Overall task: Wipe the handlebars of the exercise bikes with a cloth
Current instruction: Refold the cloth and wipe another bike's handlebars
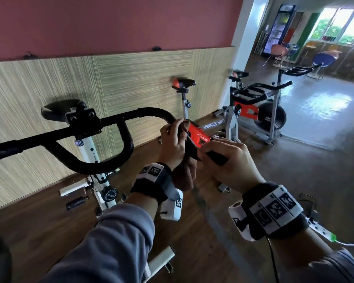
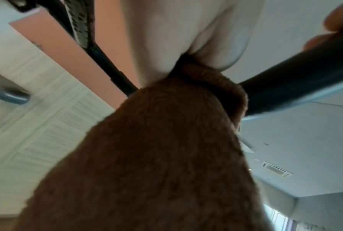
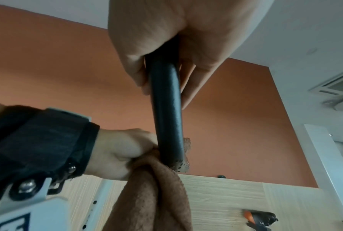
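The nearest bike's black handlebar (image 1: pixel 94 123) runs from the left across the head view and bends toward me at its right end. My left hand (image 1: pixel 175 139) grips a brown cloth (image 1: pixel 184 174) wrapped round that right bar (image 2: pixel 285 89); the cloth's (image 2: pixel 157 156) loose end hangs below my wrist. My right hand (image 1: pixel 225 158) grips the bare bar end (image 3: pixel 165 109) just beyond the cloth (image 3: pixel 154 195), close to the left hand (image 3: pixel 119 154). The bar's tip (image 1: pixel 217 157) pokes out under my right fingers.
Two more spinner bikes (image 1: pixel 251 111) stand ahead on the right by the panelled wall (image 1: pixel 131 78), each with black handlebars (image 1: pixel 260 90). This bike's white post (image 1: pixel 92 156) and saddle (image 1: pixel 63 109) are on the left. Chairs (image 1: pixel 323 62) and a fridge (image 1: pixel 278 29) are far back.
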